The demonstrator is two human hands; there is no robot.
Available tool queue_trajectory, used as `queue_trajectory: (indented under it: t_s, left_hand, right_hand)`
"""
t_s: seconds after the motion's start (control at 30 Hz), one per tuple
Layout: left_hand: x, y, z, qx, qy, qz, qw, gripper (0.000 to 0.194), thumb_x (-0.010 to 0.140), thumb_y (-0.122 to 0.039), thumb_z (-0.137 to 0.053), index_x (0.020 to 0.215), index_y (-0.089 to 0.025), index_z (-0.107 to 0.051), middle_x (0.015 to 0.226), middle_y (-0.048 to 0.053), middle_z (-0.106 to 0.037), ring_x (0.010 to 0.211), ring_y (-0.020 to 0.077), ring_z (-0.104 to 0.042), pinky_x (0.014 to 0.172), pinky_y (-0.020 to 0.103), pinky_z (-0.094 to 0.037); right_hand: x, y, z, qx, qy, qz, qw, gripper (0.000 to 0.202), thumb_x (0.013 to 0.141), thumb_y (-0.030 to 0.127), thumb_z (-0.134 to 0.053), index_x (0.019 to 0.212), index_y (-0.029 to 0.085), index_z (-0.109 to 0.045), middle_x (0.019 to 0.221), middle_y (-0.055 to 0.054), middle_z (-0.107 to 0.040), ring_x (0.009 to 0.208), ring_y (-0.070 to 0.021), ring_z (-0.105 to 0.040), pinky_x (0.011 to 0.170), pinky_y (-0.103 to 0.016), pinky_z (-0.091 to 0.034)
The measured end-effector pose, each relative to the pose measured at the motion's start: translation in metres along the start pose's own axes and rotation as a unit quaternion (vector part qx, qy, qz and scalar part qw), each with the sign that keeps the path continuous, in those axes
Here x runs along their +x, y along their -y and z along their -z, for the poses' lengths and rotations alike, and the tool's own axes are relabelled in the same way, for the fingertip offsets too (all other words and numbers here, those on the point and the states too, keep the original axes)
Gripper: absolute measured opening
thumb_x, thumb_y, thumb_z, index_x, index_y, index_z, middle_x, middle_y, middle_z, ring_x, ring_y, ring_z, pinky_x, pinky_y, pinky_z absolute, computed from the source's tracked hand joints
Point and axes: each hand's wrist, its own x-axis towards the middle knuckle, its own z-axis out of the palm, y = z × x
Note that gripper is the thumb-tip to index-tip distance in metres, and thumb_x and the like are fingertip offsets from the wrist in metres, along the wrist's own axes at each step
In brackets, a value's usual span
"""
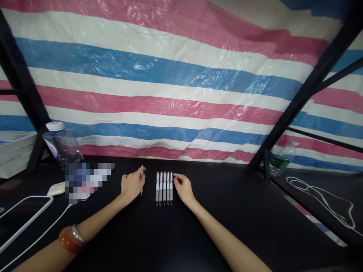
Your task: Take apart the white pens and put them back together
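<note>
My left hand (pixel 132 186) is closed around a single pen (pixel 141 193), which stands out above and below the fingers and points roughly away from me. To its right, several matching white-and-grey click pens (pixel 164 188) lie side by side in a neat row on the black tabletop (pixel 170 238). At the right end of that row is my right hand (pixel 183 187), its index finger close to the top of the last pen. Thumb and index are bent with a small gap between them, and nothing shows in the hand. Whether the fingertip touches the pen is unclear.
At left are a large clear bottle (pixel 64 145), a cream case (pixel 56 188), a white-edged tablet (pixel 25 217), a blurred-out item (pixel 87 183) and a white cable (pixel 42 234). Right, beyond a black frame post (pixel 297 102), are a small bottle (pixel 280 162) and coiled cable (pixel 320 196).
</note>
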Motion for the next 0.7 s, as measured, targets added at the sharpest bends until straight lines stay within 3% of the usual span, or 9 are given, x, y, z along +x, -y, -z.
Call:
queue_trajectory:
  t_s: [0.13,0.37,0.53,0.7]
  left_hand:
    - [0.0012,-0.0007,0.0041,-0.073,-0.025,0.027,0.997,0.02,0.084,-0.032,-0.039,0.085,-0.025,-0.058,0.059,-0.004,-0.062,0.07,0.0176,-0.061,0.07,0.03,-0.035]
    - [0.0002,0.0002,0.0019,-0.245,-0.14,-0.028,0.959,0.028,0.088,-0.032,-0.034,0.09,-0.023,-0.06,0.072,-0.001,-0.068,0.074,0.0172,-0.061,0.076,0.029,-0.04]
    - [-0.0023,-0.005,-0.0006,-0.231,-0.176,-0.053,0.955,0.026,0.082,-0.028,-0.047,0.106,-0.022,-0.056,0.085,-0.001,-0.072,0.073,0.0169,-0.062,0.081,0.031,-0.038]
    - [-0.0024,-0.0053,-0.0052,-0.186,-0.193,-0.061,0.961,0.018,0.082,-0.037,-0.054,0.094,-0.024,-0.06,0.071,-0.005,-0.071,0.067,0.0143,-0.061,0.077,0.031,-0.033]
  right_hand:
    - [0.0001,-0.001,-0.0008,0.009,0.006,-0.01,1.0,0.03,0.074,0.017,-0.047,0.094,0.013,-0.068,0.075,-0.005,-0.066,0.069,-0.0172,-0.058,0.071,-0.031,-0.046]
    - [0.0,-0.0028,-0.0017,0.028,0.0,-0.006,1.0,0.028,0.075,0.019,-0.046,0.094,0.014,-0.066,0.073,-0.004,-0.065,0.065,-0.016,-0.057,0.066,-0.029,-0.047]
    - [-0.0003,-0.001,-0.0004,0.039,-0.021,0.004,0.999,0.027,0.076,0.021,-0.047,0.093,0.015,-0.066,0.073,-0.004,-0.065,0.065,-0.0158,-0.056,0.065,-0.028,-0.046]
    - [-0.0021,0.0035,0.0037,0.032,-0.057,0.019,0.998,0.027,0.078,0.023,-0.046,0.095,0.016,-0.066,0.078,-0.005,-0.065,0.071,-0.0176,-0.056,0.069,-0.03,-0.046]
